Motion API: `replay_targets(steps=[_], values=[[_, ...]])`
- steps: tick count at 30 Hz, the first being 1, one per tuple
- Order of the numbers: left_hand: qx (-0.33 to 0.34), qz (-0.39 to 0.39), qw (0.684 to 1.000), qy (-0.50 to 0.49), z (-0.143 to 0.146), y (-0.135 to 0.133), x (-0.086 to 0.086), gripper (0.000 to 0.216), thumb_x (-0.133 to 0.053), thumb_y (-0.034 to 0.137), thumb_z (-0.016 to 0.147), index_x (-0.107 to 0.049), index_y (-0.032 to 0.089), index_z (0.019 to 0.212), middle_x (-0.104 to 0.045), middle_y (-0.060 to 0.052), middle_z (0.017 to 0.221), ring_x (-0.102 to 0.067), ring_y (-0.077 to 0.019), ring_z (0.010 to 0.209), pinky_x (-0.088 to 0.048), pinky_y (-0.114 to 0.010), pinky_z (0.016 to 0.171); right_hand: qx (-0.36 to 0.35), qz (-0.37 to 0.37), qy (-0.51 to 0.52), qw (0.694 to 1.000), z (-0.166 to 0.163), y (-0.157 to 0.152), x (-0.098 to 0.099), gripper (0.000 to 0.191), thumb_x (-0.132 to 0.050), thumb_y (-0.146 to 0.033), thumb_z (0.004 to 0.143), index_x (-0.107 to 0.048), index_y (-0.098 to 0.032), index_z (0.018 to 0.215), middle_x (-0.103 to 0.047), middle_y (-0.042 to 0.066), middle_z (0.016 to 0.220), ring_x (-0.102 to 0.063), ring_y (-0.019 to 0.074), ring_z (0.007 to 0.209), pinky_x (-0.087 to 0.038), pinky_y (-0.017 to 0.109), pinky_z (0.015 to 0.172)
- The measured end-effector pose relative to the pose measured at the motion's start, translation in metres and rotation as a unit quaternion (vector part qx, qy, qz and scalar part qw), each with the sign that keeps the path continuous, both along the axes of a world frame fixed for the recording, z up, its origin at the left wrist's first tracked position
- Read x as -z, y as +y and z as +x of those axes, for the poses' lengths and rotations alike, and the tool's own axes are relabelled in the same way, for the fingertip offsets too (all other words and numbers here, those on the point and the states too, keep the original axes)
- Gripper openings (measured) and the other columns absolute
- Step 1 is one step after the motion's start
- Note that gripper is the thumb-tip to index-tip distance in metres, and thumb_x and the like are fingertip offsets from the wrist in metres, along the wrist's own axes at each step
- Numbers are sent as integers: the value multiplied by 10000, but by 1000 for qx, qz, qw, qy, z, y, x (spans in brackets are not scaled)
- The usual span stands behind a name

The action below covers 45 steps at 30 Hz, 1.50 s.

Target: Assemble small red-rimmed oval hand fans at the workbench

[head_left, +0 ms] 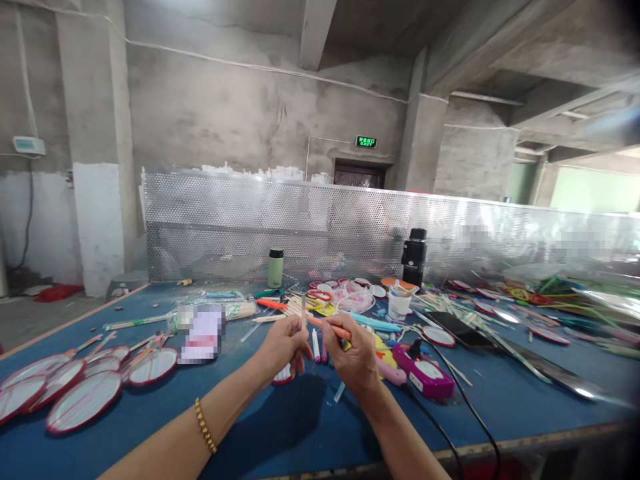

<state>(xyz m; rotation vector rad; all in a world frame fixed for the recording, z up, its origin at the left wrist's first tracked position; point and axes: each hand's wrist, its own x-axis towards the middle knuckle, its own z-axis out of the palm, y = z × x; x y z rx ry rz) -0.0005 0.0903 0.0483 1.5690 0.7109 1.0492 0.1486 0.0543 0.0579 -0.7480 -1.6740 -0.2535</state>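
Perforated metal panelling (pixel 240 213) backs your cluttered blue worktable (pixel 250 443) in the head view; your left hand (pixel 286 345), fingertips closed, pinches a narrow pale strip (pixel 303 308) upright, while your curled right hand (pixel 354 353) grips an orange pen-like tool (pixel 339 331) just beside it.

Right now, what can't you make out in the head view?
All in the head view:
- Pale strip: lower end hidden by the left hand.
- Orange tool: partly covered by the right hand.
- Leftmost red-rimmed disc: cut off by the left edge.
- Purple sheet: details masked by pixelation.
- Doorway: lower part behind the perforated panel.
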Motion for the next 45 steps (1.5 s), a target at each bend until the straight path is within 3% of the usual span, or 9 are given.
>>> replay_targets(steps=[18,45], values=[[2,-1,1000,-11,-1,-1,-1,228,-582,353,734,-405,211,747,-653,1,531,-535,-113,302,-331,-161,280,-6,-18,-7,1000,0,0,2,81,-529,-205,877,-596,-193,833,-626,4,731,-572,118,614,-446,223,585],[7,-2,1000,-7,-1,0,0,201,-565,323,724,-398,215,750,-666,-7,547,-533,-119,303,-339,-168,276,-2,-22,0,1000,0,0,0,116,-529,-212,891,-596,-191,798,-567,-32,639,-501,92,532,-401,206,533]])
